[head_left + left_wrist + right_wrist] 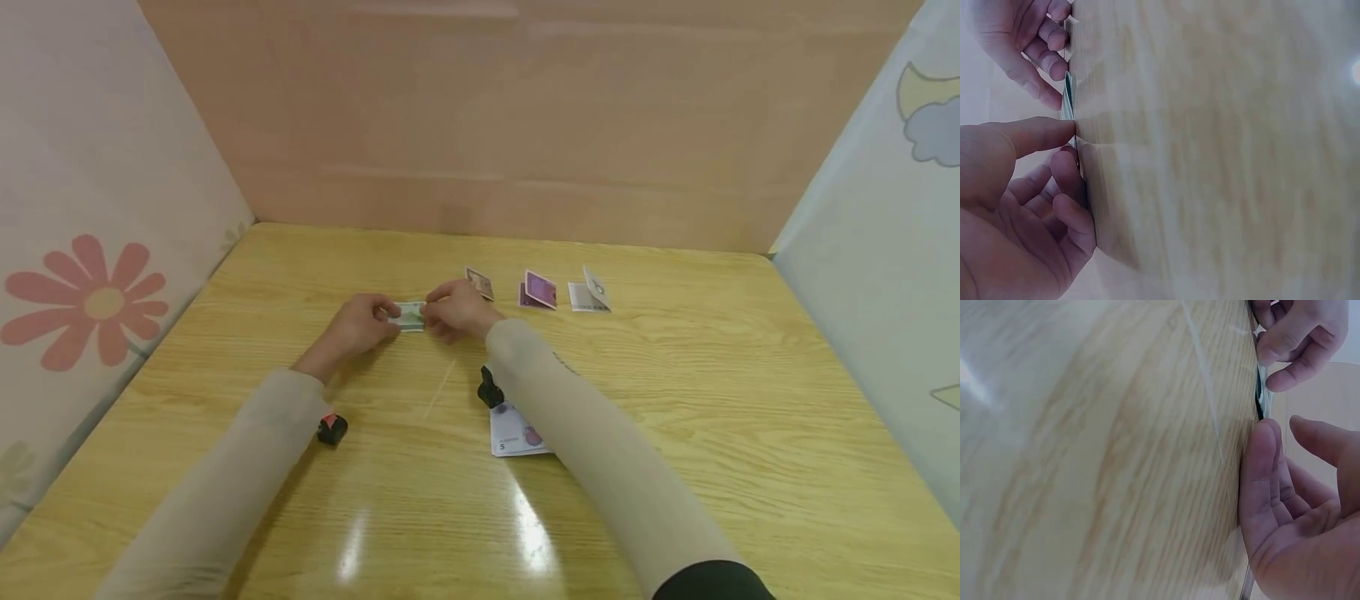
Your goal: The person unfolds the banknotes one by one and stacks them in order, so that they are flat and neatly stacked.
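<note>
A small green folded paper note lies on the wooden table between both hands. My left hand pinches its left end with thumb and index finger; the other fingers curl in beside the tabletop. At the note's right end is my right hand, its fingertips right at the edge. In the right wrist view, the right thumb stands apart from the index finger, and the green note shows as a thin folded layer. The left wrist view shows that note edge-on, slightly raised in a fold.
Right of the hands stand a brown folded note, a purple one and a greyish white one. Cards marked 5 lie partly under the right sleeve. Small black devices sit by the forearms. Decorated walls border the table.
</note>
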### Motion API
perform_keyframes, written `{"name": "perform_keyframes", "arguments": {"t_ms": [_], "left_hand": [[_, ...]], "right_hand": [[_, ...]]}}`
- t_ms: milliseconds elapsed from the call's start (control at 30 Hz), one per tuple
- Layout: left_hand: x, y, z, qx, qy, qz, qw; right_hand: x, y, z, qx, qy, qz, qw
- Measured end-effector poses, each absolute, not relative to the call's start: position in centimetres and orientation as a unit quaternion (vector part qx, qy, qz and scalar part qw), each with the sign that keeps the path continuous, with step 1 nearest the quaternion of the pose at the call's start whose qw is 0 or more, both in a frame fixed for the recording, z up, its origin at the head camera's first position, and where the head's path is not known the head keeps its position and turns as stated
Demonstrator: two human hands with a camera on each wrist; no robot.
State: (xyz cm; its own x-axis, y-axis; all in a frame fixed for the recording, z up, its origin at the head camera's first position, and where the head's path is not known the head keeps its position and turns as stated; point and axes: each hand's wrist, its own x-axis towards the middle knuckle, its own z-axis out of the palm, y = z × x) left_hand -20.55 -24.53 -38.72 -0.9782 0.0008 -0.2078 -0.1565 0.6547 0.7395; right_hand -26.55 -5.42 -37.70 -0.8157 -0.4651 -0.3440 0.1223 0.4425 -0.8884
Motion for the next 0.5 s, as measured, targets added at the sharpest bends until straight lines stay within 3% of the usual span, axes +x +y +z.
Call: {"name": "perform_keyframes", "arguments": {"t_ms": [500], "left_hand": [[-20.38, -24.78, -38.73, -0.043, 0.899, 0.424, 0.105]], "right_hand": [[-26.23, -5.63, -37.87, -0.096, 0.804, -0.532, 0.248]]}}
